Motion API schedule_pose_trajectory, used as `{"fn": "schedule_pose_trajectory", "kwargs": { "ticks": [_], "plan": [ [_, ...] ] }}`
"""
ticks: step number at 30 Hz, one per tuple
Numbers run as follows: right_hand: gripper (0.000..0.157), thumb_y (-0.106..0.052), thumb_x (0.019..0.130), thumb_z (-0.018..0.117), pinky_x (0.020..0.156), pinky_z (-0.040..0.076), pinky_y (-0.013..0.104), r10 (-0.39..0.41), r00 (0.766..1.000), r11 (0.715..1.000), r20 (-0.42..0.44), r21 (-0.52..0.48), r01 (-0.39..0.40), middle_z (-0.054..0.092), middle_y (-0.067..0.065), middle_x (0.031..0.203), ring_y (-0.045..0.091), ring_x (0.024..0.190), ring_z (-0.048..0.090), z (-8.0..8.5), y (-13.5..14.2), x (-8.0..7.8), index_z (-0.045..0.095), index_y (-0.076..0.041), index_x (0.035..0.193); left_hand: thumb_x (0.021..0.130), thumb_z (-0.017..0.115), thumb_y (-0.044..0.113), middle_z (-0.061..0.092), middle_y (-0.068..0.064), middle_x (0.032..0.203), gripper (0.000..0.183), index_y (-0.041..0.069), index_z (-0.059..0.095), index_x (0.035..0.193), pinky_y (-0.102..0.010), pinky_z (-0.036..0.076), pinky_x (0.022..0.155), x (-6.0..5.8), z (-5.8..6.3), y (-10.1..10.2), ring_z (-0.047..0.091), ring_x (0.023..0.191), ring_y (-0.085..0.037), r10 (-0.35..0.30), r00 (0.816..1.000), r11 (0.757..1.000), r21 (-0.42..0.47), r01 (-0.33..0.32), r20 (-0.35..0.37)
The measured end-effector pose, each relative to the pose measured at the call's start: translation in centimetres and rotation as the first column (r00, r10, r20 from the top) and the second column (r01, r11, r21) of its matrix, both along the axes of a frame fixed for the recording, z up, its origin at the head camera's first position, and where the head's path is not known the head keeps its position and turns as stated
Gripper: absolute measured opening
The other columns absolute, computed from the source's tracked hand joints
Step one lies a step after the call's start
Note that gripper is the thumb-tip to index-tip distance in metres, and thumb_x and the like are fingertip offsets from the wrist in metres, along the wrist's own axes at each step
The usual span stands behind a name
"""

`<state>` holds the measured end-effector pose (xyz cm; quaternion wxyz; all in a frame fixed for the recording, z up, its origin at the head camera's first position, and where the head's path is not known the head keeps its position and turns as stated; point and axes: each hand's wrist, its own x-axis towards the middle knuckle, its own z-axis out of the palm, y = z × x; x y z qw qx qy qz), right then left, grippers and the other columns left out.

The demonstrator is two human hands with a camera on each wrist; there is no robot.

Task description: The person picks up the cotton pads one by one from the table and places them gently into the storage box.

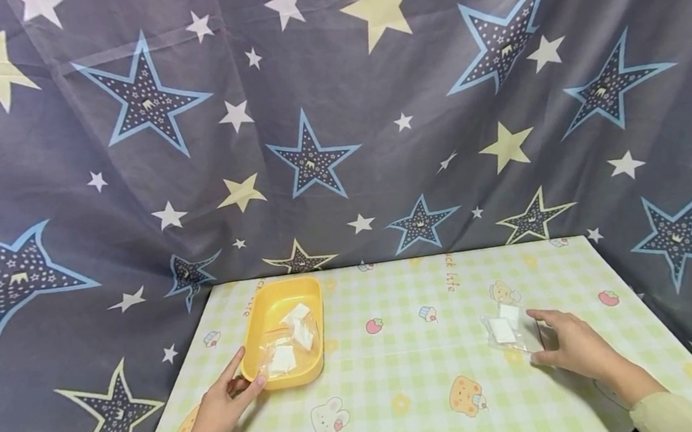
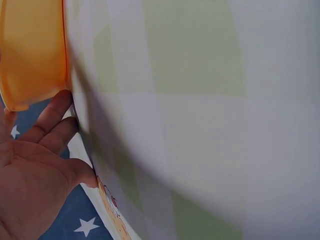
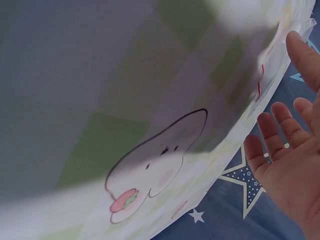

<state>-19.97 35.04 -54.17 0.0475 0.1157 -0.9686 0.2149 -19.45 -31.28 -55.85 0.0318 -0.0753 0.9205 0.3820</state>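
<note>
My left hand [image 1: 222, 408] holds the near left corner of a yellow tray [image 1: 246, 329], thumb at its front side and fingers along its left side. Inside the tray lie clear plastic bags [image 1: 282, 359] containing white pieces. At the right, another clear bag [image 1: 504, 328] with two white squares lies flat on the table. Beside that bag's right edge is my right hand [image 1: 572, 347], its thumb and fingers spread apart. In the right wrist view, the bag's red line [image 3: 260, 82] shows near the fingertips; whether they touch the bag I cannot tell.
A green-and-white checked cloth [image 1: 396, 361] with printed cartoons covers the table. Behind and around it hangs a dark curtain [image 1: 346, 216] with stars, close to the table's far edge.
</note>
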Motion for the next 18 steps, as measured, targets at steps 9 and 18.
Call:
{"fn": "schedule_pose_trajectory", "kwargs": {
  "ticks": [9, 18],
  "plan": [
    [0.09, -0.043, 0.067, 0.089, 0.098, 0.043, 0.062, 0.025, 1.0, 0.998, -0.012, 0.053, -0.024, 0.061, 0.02, 0.135, 0.045, 0.119, 0.056, 0.0, -0.9, -1.0, 0.053, -0.006, 0.14, 0.083, 0.063, 0.07, 0.07, -0.005, 0.124, 0.086, 0.048, 0.02, 0.154, -0.05, 0.047, 0.103, 0.0, -0.1, -0.1, 0.062, 0.117, -0.021, 0.005, 1.0, 1.0, -0.017, -0.005, -0.004],
    [0.086, -0.041, 0.07, 0.088, 0.092, 0.046, 0.058, 0.043, 0.999, 0.995, 0.006, 0.086, -0.043, 0.066, 0.015, 0.126, 0.039, 0.112, 0.059, 0.1, -1.9, -1.4, 0.053, -0.007, 0.141, 0.081, 0.064, 0.071, 0.071, -0.004, 0.123, 0.089, 0.047, 0.02, 0.155, -0.05, 0.046, 0.103, 0.0, -0.3, -0.3, 0.062, 0.118, -0.021, 0.004, 1.0, 1.0, 0.002, -0.004, -0.007]
  ]
}}
